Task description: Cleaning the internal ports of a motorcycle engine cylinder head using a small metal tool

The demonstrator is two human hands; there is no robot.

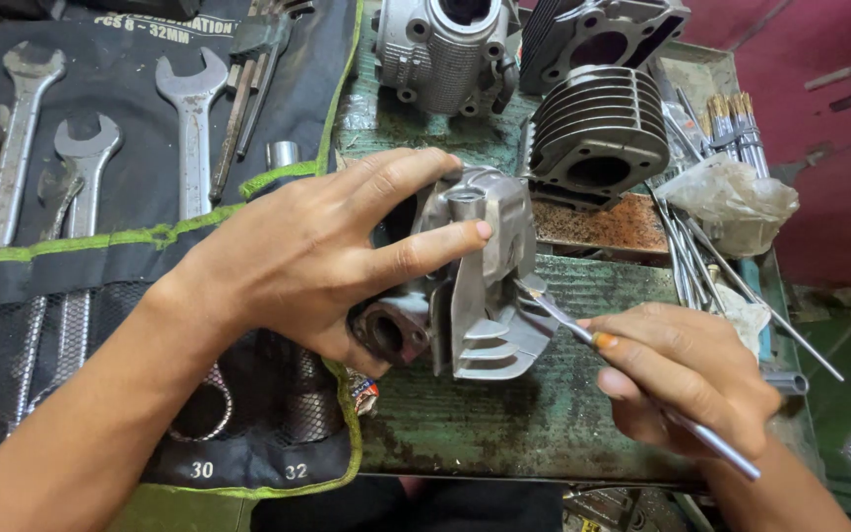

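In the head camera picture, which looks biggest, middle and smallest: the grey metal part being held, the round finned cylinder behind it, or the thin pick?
Grey metal part and finned cylinder: alike, and the part is nearer, so unsure.
Smallest: pick.

grey finned cylinder head [485, 286], upright, thin brush [642, 379]

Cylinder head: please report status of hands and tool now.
Left hand grips cylinder head on bench. Right hand holds thin brush, tip at fins. Nothing in the way.
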